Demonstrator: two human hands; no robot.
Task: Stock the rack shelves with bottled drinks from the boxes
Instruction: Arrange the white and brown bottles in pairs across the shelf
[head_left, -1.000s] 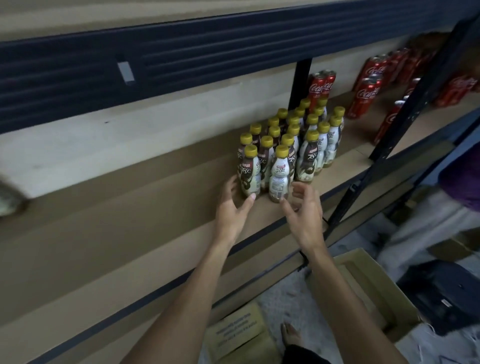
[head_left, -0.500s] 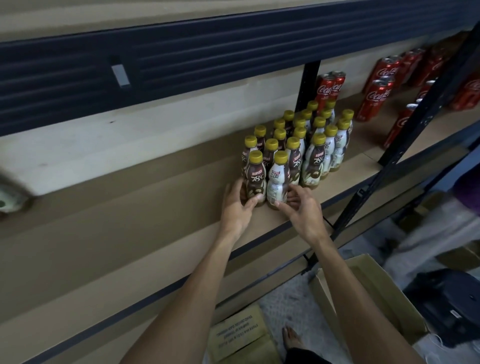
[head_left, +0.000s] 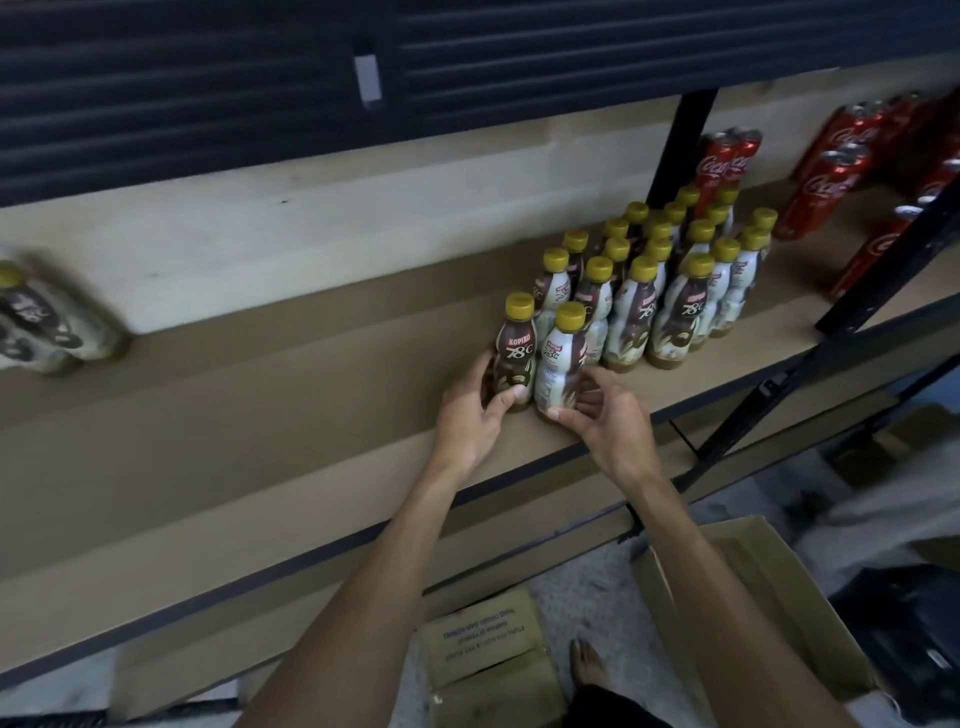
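Left hand (head_left: 470, 415) grips brown bottle (head_left: 515, 358), right hand (head_left: 610, 421) pale bottle (head_left: 558, 371) — both upright, caps up.

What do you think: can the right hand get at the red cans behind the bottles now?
Probably not straight away. The right hand grips a front bottle, and rows of yellow-capped bottles stand between it and the red cans; only over their caps looks free.

On the shelf (head_left: 260, 415) our left hand (head_left: 470, 415) holds the left front bottle (head_left: 514, 358) and our right hand (head_left: 608, 415) the right front bottle (head_left: 561, 364), side by side. The group of bottles (head_left: 654, 291) stands just behind them, to the right. Further right we see the cans (head_left: 826, 192), far left a bundle of bottles (head_left: 47, 327), and on the floor below, a closed box (head_left: 488, 639) left of an open box (head_left: 779, 597).
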